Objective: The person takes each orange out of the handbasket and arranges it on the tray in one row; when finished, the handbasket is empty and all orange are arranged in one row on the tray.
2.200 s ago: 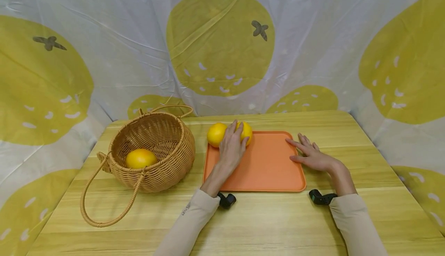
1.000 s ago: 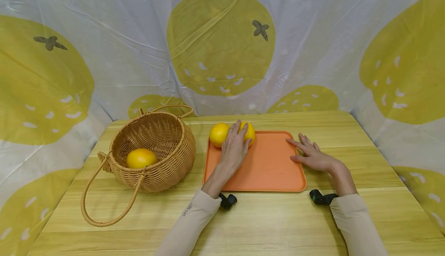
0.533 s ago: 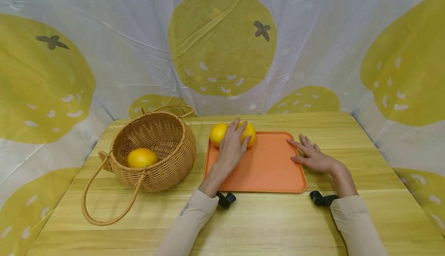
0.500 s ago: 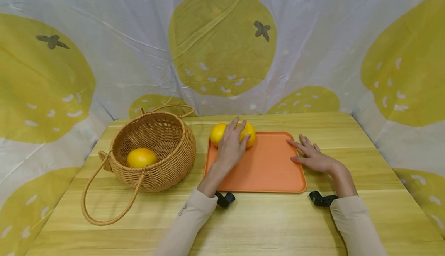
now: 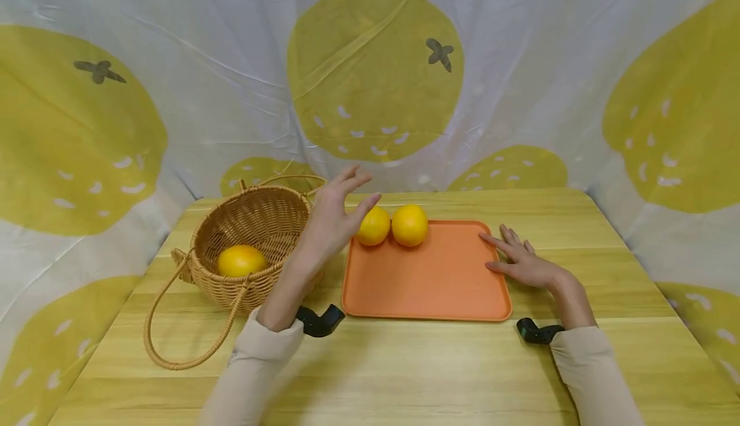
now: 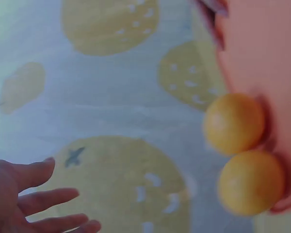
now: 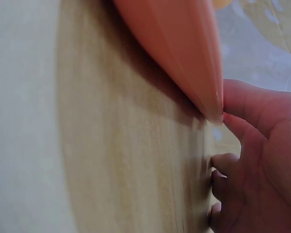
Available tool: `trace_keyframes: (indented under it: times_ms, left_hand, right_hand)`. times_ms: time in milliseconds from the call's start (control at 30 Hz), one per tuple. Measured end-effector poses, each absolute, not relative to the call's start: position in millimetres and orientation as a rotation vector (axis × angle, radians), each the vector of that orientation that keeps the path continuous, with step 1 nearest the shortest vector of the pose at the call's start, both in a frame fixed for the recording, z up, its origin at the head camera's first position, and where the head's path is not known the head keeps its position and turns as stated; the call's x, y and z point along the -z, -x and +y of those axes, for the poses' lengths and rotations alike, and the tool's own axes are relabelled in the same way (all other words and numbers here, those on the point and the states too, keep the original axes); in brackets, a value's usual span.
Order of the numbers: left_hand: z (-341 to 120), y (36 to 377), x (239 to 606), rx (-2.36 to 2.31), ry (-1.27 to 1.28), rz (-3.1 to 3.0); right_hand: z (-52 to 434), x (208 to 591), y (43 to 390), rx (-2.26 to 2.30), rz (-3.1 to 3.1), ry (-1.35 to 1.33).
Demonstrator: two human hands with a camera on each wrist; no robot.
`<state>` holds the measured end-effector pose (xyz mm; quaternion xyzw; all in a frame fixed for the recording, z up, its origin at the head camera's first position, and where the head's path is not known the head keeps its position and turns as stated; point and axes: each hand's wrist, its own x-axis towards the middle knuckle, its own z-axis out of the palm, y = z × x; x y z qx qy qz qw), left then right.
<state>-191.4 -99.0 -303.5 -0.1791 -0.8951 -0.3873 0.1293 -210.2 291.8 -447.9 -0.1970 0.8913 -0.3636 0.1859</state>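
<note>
1. Left hand (image 5: pixel 332 217) now lifted off the two oranges and raised in the air between the wicker basket (image 5: pixel 254 246) and the orange tray (image 5: pixel 428 284), fingers spread and straight, holding nothing.
2. Both oranges left side by side and touching at the tray's far left corner: left orange (image 5: pixel 373 225), right orange (image 5: pixel 410 225). Seen likewise in the left wrist view (image 6: pixel 234 123), with the open fingers (image 6: pixel 31 172) well apart from the fruit.
3. Half a second earlier: same hand lying over that pair, covering the gap between them. Now pulled back toward the basket, so both fruits fully exposed.
4. Third orange (image 5: pixel 241 260) unmoved inside the basket.
5. Right hand (image 5: pixel 523 262) unchanged: flat, fingers relaxed, thumb against the tray's right edge (image 7: pixel 203 92), rest on the wooden table (image 5: pixel 405 374).
6. Head camera shifted slightly; basket now a touch further right in frame.
</note>
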Motion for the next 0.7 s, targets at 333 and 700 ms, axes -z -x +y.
trace_keyframes:
  times_ms: [333, 700]
  left_hand:
    - [-186.6, 189.9, 216.5, 1.119, 0.515, -2.79]
    - [-287.9, 244.1, 233.8, 1.159, 0.608, -3.27]
  right_hand:
    - [292.9, 450.0, 209.2, 1.043, 2.503, 0.543]
    - [294.9, 455.7, 210.4, 1.092, 2.51, 0.584]
